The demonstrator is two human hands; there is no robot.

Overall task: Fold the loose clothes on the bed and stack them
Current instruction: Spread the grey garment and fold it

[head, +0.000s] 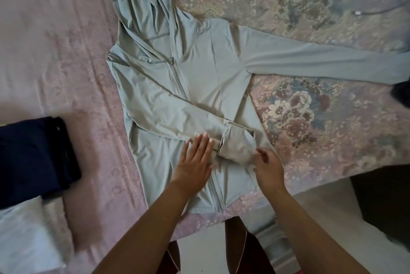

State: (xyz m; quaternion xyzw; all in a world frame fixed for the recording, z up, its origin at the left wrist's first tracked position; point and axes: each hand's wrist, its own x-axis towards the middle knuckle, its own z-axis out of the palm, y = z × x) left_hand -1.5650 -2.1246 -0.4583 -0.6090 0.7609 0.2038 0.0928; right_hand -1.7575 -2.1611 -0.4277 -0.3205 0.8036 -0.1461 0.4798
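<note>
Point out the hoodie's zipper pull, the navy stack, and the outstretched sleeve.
zipper pull [171, 61], head view, on the slider at the collar
navy stack [35, 154], head view, top fabric
outstretched sleeve [321, 60], head view, mid-sleeve

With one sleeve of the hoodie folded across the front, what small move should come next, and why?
Probably let go of the folded sleeve's cuff and reach for the other sleeve. The left hand lies flat on the folded sleeve and the right hand pinches at its cuff, so that side looks done, while the other sleeve lies stretched out over the bed, unfolded.
</note>
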